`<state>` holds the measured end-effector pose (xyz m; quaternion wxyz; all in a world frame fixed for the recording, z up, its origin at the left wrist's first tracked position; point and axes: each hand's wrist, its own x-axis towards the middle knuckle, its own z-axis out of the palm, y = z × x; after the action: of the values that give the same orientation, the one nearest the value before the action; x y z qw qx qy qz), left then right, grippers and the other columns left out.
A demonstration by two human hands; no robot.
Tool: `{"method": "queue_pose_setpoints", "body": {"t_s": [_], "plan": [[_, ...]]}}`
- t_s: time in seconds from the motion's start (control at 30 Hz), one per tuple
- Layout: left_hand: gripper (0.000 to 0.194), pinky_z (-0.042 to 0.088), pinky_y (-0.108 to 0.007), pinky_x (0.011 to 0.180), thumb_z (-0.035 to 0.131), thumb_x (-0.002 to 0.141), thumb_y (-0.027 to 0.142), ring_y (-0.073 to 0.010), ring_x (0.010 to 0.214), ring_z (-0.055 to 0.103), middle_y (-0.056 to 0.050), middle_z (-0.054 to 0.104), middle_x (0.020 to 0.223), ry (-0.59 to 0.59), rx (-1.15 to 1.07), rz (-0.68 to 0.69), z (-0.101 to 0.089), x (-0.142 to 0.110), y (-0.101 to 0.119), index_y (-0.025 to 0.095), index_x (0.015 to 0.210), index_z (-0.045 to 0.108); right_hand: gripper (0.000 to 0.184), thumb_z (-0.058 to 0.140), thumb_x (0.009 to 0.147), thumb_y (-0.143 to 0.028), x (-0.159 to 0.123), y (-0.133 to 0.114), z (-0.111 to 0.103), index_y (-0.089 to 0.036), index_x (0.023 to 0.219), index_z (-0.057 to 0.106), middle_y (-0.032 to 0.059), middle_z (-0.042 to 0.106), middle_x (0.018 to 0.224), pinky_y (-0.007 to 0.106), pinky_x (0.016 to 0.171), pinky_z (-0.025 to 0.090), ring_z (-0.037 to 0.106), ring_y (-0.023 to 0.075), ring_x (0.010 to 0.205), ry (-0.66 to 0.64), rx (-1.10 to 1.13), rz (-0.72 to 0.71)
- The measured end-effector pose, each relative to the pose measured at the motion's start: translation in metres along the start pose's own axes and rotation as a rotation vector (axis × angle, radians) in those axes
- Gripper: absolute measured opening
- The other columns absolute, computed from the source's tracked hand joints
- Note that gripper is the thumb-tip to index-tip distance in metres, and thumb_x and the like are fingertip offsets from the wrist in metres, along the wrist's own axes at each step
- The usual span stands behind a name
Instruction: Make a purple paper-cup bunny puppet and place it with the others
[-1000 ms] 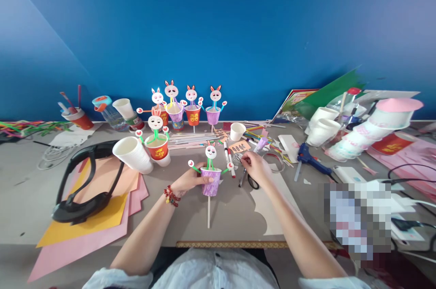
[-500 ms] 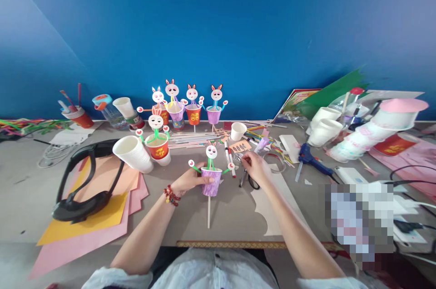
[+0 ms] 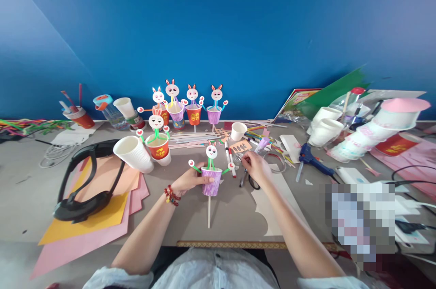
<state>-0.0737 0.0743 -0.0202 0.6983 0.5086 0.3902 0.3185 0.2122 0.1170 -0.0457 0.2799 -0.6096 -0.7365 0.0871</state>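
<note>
My left hand (image 3: 191, 180) grips a rabbit cup puppet (image 3: 210, 183), a purple-coloured paper cup with a white rabbit head, green arms ending in round white paws, and a white stick below. The puppet is upright, its head rising above the cup's rim. To its right, my right hand (image 3: 256, 165) is closed with fingertips together, low over the table; what it pinches, if anything, I cannot make out. Black-handled scissors (image 3: 254, 183) lie just under that hand. Close by are red-and-white markers (image 3: 229, 157) and an orange card (image 3: 240, 146) with dark-edged ear shapes.
Several finished rabbit puppets (image 3: 193, 112) stand along the blue wall. A stack of white cups (image 3: 133, 154) and a black headset (image 3: 85, 213) on coloured paper are at left. At right are a blue glue gun (image 3: 314, 162), a cup tower (image 3: 374, 132) and power strips with cables.
Both hands stay almost where they were, with the puppet still in my left hand. The view has shifted only slightly.
</note>
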Motion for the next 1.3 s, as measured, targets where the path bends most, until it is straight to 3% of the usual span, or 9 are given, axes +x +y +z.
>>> {"method": "queue_pose_setpoints", "body": {"t_s": [0.37,0.73,0.9,1.0,1.1,1.17,1.2,1.3], "plan": [[0.055,0.047,-0.031,0.082,0.084,0.070,0.042,-0.0214,0.096,0.062,-0.006,0.068,0.100,-0.016,0.022,0.014,-0.002,0.000,-0.001,0.017,0.112,0.060,0.012,0.049,0.090,-0.029,0.000,-0.001,-0.001,-0.023,0.083,0.056,0.0054,0.068,0.085,0.029,0.064,0.043,0.064,0.0220,0.074,0.002,0.090,-0.004],[0.062,0.050,-0.033,0.082,0.079,0.071,0.054,-0.0218,0.094,0.063,-0.008,0.068,0.102,0.048,0.203,0.057,-0.005,0.001,0.001,0.016,0.115,0.060,0.018,0.054,0.088,-0.039,0.001,0.005,-0.008,-0.023,0.079,0.057,0.0021,0.066,0.072,0.029,0.060,0.045,0.061,0.0202,0.065,-0.049,0.344,0.060],[0.048,0.047,-0.032,0.081,0.083,0.065,0.051,-0.0206,0.083,0.060,-0.004,0.066,0.085,0.170,0.442,0.097,-0.007,0.004,0.001,0.015,0.093,0.068,0.026,0.054,0.089,-0.046,-0.002,0.001,-0.012,-0.022,0.080,0.058,0.0003,0.063,0.067,0.026,0.054,0.044,0.057,0.0169,0.058,-0.102,0.488,0.051],[0.053,0.045,-0.035,0.085,0.086,0.060,0.051,-0.0233,0.086,0.059,-0.004,0.065,0.086,0.290,0.560,0.105,-0.009,0.004,0.001,0.016,0.096,0.068,0.026,0.056,0.090,-0.045,-0.004,-0.006,-0.016,-0.021,0.081,0.057,-0.0007,0.061,0.066,0.025,0.053,0.044,0.055,0.0154,0.056,-0.126,0.585,0.041],[0.058,0.044,-0.039,0.089,0.077,0.070,0.057,-0.0268,0.094,0.058,-0.008,0.063,0.100,0.545,0.663,0.157,-0.012,-0.003,0.010,0.016,0.109,0.062,0.021,0.057,0.091,-0.040,-0.007,-0.015,-0.023,-0.021,0.081,0.056,-0.0002,0.061,0.070,0.026,0.057,0.046,0.057,0.0157,0.060,-0.103,0.619,-0.033],[0.050,0.045,-0.039,0.090,0.069,0.080,0.054,-0.0267,0.098,0.058,-0.010,0.061,0.107,0.773,0.755,0.290,-0.009,-0.011,0.023,0.018,0.113,0.059,0.017,0.055,0.093,-0.034,-0.009,-0.024,-0.030,-0.021,0.082,0.056,0.0010,0.063,0.074,0.027,0.062,0.048,0.060,0.0167,0.066,-0.061,0.556,-0.154],[0.042,0.045,-0.038,0.091,0.066,0.085,0.050,-0.0263,0.102,0.058,-0.010,0.061,0.109,0.832,0.799,0.386,-0.004,-0.016,0.032,0.019,0.113,0.059,0.015,0.055,0.094,-0.031,-0.011,-0.029,-0.034,-0.022,0.083,0.057,0.0018,0.063,0.077,0.028,0.065,0.049,0.061,0.0173,0.069,-0.041,0.517,-0.231],[0.020,0.043,-0.037,0.096,0.061,0.091,0.039,-0.0256,0.109,0.056,-0.008,0.062,0.108,0.715,0.906,0.561,0.020,-0.029,0.058,0.023,0.100,0.065,0.010,0.053,0.096,-0.023,-0.017,-0.046,-0.046,-0.023,0.087,0.057,0.0041,0.066,0.085,0.030,0.072,0.050,0.063,0.0186,0.078,-0.012,0.411,-0.460]]}}
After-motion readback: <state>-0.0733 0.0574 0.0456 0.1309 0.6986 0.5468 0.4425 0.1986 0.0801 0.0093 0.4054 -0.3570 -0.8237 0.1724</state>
